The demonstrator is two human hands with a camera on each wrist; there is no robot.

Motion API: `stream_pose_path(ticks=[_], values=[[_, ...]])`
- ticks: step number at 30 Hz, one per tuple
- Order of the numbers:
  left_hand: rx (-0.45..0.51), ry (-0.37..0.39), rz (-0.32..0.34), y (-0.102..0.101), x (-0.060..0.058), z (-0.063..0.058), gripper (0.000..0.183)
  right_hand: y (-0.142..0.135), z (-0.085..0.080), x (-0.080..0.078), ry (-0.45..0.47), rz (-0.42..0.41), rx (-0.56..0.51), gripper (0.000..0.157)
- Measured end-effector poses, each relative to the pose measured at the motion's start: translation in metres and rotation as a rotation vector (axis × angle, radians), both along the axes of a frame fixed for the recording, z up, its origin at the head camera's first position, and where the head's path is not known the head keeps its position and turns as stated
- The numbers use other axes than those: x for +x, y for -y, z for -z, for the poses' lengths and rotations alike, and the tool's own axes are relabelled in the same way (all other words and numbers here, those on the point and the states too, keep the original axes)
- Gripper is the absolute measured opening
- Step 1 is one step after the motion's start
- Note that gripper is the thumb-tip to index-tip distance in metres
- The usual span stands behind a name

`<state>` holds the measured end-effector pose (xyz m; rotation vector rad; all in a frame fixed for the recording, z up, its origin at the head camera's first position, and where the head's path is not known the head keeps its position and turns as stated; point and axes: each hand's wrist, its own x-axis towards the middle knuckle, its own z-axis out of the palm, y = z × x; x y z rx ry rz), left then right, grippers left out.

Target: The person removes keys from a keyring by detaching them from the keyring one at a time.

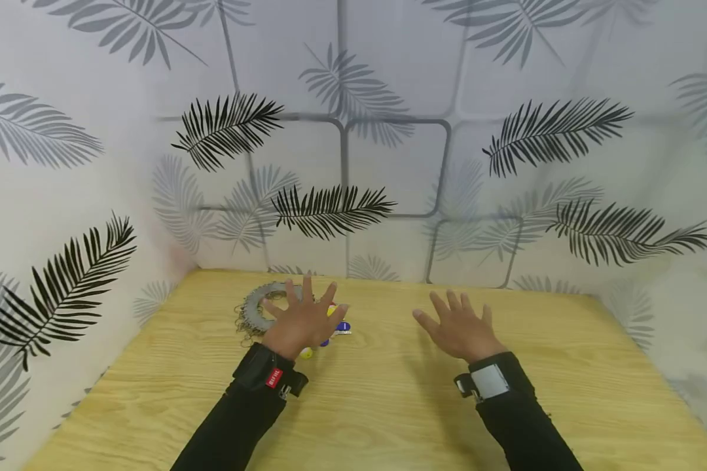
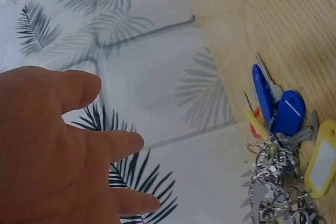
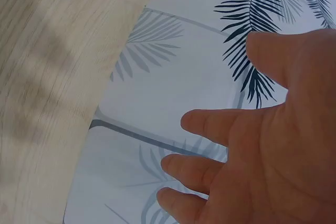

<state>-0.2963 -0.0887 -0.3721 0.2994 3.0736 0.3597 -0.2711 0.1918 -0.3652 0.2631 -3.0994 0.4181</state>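
Note:
My left hand hovers over the table with its fingers spread, holding nothing. Under and behind it lies a grey toothed ring with many small metal loops round its edge; the hand hides part of it. Keys with blue tags, a yellow tag and a bit of red lie by the metal rings in the left wrist view. On the other side, my right hand is held above the wood, fingers apart and palm empty. Its palm shows bare in the right wrist view.
A light wood-grain table spreads beneath both hands. White sheeting with grey and black leaf prints rises at its back edge and along both sides. Black sleeves and wrist straps cover both forearms.

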Motion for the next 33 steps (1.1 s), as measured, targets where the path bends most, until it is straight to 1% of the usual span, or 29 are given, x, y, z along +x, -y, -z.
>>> stream_pose_path(ticks=[2,3,4,5,6,7,9,11,13,16,17,19,23,25,29,30,33], values=[[-0.007,-0.039,-0.008,0.004,-0.028,0.031,0.067,0.001,0.001,0.0,0.004,0.004,-0.007,0.074],[-0.013,-0.033,-0.02,0.005,-0.037,0.039,0.067,0.002,0.002,0.0,0.008,0.005,-0.009,0.073],[-0.017,-0.029,-0.029,0.006,-0.044,0.046,0.067,0.002,0.003,0.001,0.014,0.006,-0.006,0.071],[-0.015,-0.015,-0.041,0.005,-0.048,0.051,0.066,0.003,0.005,0.002,0.021,0.007,-0.007,0.069],[-0.012,0.002,-0.056,0.004,-0.049,0.053,0.064,0.004,0.007,0.002,0.03,0.009,-0.009,0.068],[-0.012,0.034,-0.081,0.001,-0.052,0.056,0.064,0.006,0.008,0.003,0.04,0.01,-0.014,0.067],[0.013,0.136,-0.12,-0.007,-0.037,0.041,0.06,0.008,0.011,0.003,0.059,0.006,-0.039,0.066],[0.034,0.177,-0.124,-0.011,-0.028,0.038,0.058,0.011,0.014,0.003,0.088,-0.022,-0.094,0.066],[0.035,0.19,-0.122,-0.015,-0.021,0.038,0.056,0.014,0.015,0.002,0.115,-0.061,-0.149,0.065],[0.022,0.158,-0.127,-0.018,-0.019,0.04,0.053,0.016,0.016,0.0,0.13,-0.124,-0.196,0.062],[0.016,0.149,-0.14,-0.021,-0.019,0.041,0.053,0.017,0.016,0.0,0.129,-0.137,-0.19,0.061],[0.014,0.154,-0.147,-0.026,-0.017,0.042,0.053,0.019,0.016,-0.001,0.129,-0.151,-0.173,0.058],[-0.012,0.202,-0.128,-0.046,-0.008,0.044,0.059,0.024,0.021,-0.001,0.148,-0.16,-0.116,0.053],[-0.034,0.213,-0.108,-0.058,-0.001,0.043,0.06,0.027,0.024,-0.001,0.151,-0.168,-0.106,0.051],[-0.082,0.223,-0.047,-0.076,0.012,0.035,0.061,0.032,0.029,-0.005,0.106,-0.2,-0.081,0.043],[-0.094,0.227,-0.02,-0.079,0.016,0.033,0.06,0.032,0.031,-0.006,0.085,-0.209,-0.075,0.04],[-0.15,0.224,0.107,-0.084,0.029,0.025,0.057,0.034,0.035,-0.009,0.018,-0.239,-0.073,0.032]])
